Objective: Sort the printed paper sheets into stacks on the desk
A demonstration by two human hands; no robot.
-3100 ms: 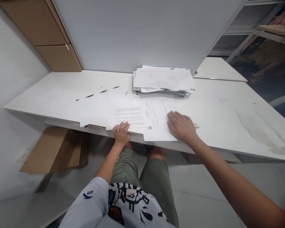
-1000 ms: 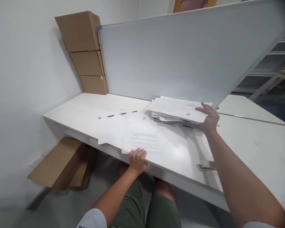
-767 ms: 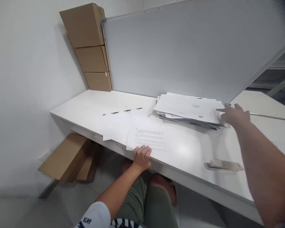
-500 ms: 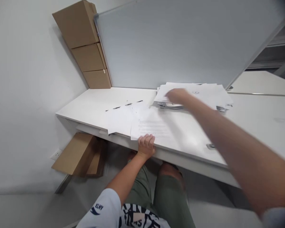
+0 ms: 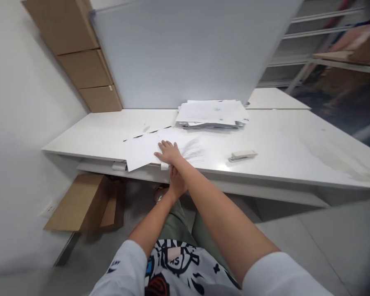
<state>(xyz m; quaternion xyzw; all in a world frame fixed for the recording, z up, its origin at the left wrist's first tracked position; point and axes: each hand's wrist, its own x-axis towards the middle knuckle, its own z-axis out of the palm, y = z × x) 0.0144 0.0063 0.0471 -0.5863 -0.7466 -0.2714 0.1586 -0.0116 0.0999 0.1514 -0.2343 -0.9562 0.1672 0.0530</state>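
Your right hand [image 5: 170, 153] lies palm down over a printed sheet [image 5: 193, 150] near the front edge of the desk [image 5: 280, 144], its fingers spread and released. The print to the right of that hand is blurred. Your left hand [image 5: 177, 181] is at the desk's front edge, just below the right one and partly covered by it; you cannot tell whether its fingers grasp the paper. Just left of your hands, a white sheet [image 5: 143, 150] with dark marks along its far edge lies with its near corner over the desk's edge. Behind, a paper stack [image 5: 212, 113] sits near the upright panel [image 5: 187, 53]. A stapler [image 5: 243, 155] rests apart, to the right.
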